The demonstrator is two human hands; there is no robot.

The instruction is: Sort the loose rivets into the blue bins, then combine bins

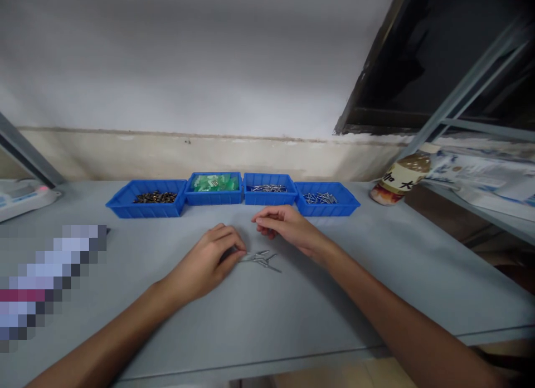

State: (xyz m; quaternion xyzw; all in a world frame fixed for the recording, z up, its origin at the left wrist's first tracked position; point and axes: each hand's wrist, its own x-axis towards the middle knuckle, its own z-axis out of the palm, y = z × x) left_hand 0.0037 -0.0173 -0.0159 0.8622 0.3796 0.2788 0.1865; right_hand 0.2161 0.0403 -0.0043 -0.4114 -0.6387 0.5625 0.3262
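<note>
My left hand (213, 257) rests low on the grey table, its thumb and fingertips pinched together at the left end of a small pile of silver screws (264, 260). A thin greenish edge shows by those fingertips, but what they grip is too small to make out. Above and right of the pile, my right hand (284, 225) hovers with thumb and fingers curled together. Anything between its fingertips is hidden. Beyond it stand a blue bin of long silver screws (270, 196) and a blue bin of loose silver screws (328, 207).
Further left are a blue bin of small brownish metal pieces (142, 209) and a blue bin of green plastic pieces (215, 197). A bottle (401, 179) leans at the right by a metal rack (455, 106). A white device (25, 195) and a pixelated area lie left.
</note>
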